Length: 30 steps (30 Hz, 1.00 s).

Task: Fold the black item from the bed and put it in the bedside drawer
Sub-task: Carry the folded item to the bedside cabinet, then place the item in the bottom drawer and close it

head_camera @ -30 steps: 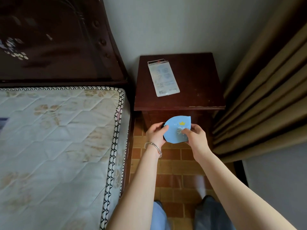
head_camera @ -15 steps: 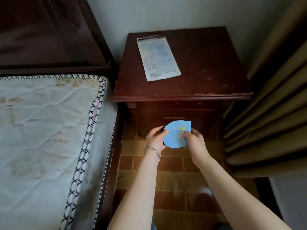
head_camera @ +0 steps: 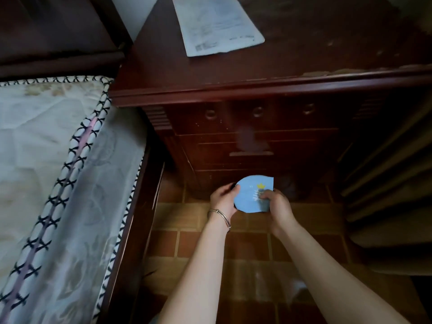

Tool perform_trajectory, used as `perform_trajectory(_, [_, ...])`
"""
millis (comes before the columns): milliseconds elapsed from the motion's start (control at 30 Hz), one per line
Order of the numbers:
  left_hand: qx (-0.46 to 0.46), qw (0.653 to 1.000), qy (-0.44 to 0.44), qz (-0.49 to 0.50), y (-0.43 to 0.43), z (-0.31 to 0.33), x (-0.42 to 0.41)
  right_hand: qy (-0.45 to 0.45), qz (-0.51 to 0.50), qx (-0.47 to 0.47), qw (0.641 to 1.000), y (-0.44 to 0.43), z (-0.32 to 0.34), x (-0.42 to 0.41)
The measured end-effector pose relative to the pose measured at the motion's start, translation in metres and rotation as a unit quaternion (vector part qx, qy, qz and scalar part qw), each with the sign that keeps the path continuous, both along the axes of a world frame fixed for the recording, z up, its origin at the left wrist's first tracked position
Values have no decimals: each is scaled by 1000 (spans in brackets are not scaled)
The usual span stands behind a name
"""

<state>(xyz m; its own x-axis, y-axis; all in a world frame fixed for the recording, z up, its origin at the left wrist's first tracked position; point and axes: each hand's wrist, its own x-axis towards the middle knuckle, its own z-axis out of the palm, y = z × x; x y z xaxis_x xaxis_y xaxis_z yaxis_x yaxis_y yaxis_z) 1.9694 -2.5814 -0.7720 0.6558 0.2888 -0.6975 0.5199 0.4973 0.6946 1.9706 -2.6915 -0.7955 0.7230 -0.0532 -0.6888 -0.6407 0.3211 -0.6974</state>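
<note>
Both hands are holding a small folded item [head_camera: 251, 195] low in front of the bedside cabinet [head_camera: 233, 73], above the tiled floor [head_camera: 247, 249]. The side of the item facing the camera is light blue, with a small yellow mark and some pale print near its right part; a thin dark edge is showing at its left side, next to the left thumb. Its top and left outline is rounded, and its right and bottom edges are straighter.

The left hand [head_camera: 222, 201] is gripping the left edge of the item, the fingers closed on it with the thumb in front. A thin metal bracelet [head_camera: 219, 215] is sitting on the left wrist. The right hand [head_camera: 277, 205] is pinching the right lower part, its fingers [head_camera: 264, 195] pressed together on the printed area.

The drawer [head_camera: 252, 146] of the cabinet is standing shut just behind and above the hands, with a flat handle [head_camera: 251, 153] in its middle. A white printed sheet [head_camera: 217, 22] is lying flat on the cabinet top, well apart from the hands. The bed is standing to the left, and its mattress [head_camera: 46, 160] with black cross stitching along the edge is just beside the cabinet. Brown curtains [head_camera: 385, 183] are hanging on the right.
</note>
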Motion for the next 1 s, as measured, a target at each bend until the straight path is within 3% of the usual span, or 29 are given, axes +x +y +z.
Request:
perform_trajectory(633, [0, 1000, 10, -18, -2, -112, 37, -60, 20, 50, 997, -4, -102, 41])
perform_trajectory(1000, [-2, 999, -37, -13, -2, -114, 40, -94, 22, 98, 991, -6, -107, 45])
